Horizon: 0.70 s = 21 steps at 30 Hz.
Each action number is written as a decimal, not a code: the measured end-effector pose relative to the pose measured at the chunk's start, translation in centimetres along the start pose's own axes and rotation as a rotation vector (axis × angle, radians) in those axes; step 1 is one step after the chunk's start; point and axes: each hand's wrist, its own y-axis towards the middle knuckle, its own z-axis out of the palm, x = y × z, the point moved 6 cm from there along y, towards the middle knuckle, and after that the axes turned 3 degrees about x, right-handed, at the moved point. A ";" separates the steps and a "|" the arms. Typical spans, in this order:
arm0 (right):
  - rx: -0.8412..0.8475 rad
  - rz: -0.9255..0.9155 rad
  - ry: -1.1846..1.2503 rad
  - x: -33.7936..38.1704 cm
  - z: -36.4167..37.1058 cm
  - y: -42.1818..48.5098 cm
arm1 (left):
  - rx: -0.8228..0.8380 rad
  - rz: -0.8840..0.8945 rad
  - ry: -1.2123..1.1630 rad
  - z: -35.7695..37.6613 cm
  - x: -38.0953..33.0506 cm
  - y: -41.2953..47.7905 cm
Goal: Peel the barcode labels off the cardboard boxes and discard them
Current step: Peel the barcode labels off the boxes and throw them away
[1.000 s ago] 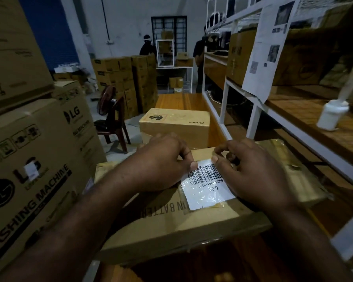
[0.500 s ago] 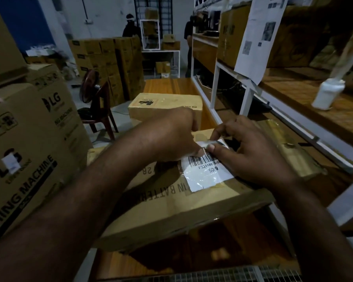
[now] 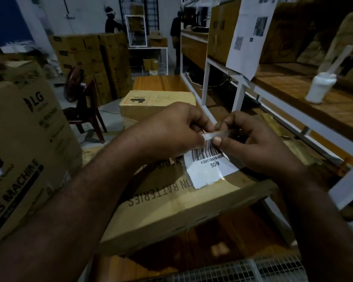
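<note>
One barcode label (image 3: 209, 169) half-peeled off cardboard box (image 3: 163, 202) on wooden table (image 3: 161, 84).

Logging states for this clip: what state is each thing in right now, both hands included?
cardboard box: closed, lying flat.
barcode label: far edge peeled up, near part stuck to the cardboard box.
left hand: pinches the label's lifted edge.
right hand: pinches the same edge.
white bottle: upright, a stick poking out of its top.

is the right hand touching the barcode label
Touching. The head view shows the right hand pinching the lifted top edge of the barcode label.
</note>
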 end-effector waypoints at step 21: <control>0.190 0.220 0.374 2.1 0.6 -3.1 | 0.024 0.044 -0.133 -1.1 1.0 0.0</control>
